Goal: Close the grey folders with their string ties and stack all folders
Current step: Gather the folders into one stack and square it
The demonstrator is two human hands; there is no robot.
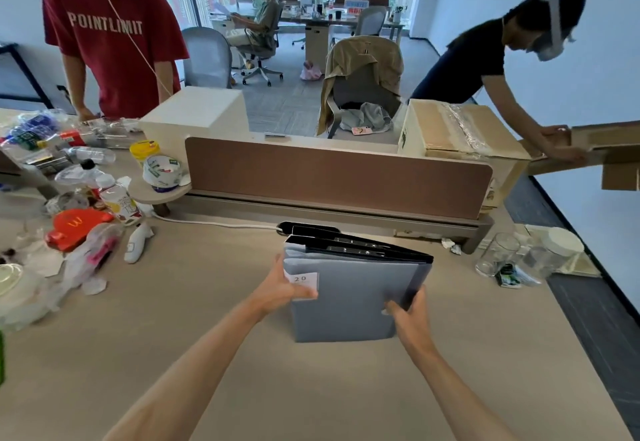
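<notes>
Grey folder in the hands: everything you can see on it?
The grey folder is blue-grey, plastic-looking and closed, with a white label reading 20 at its upper left corner. It is tilted, far edge raised; black folders show just behind it. The left hand grips its left edge, the right hand its right edge. No string tie shows.

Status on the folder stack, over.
Left hand and right hand both grip the grey folder at its sides. It sits over the black folders; tie not visible. Glass jar at right stands apart.

Grey folder (349,298), black folders (360,245)
</notes>
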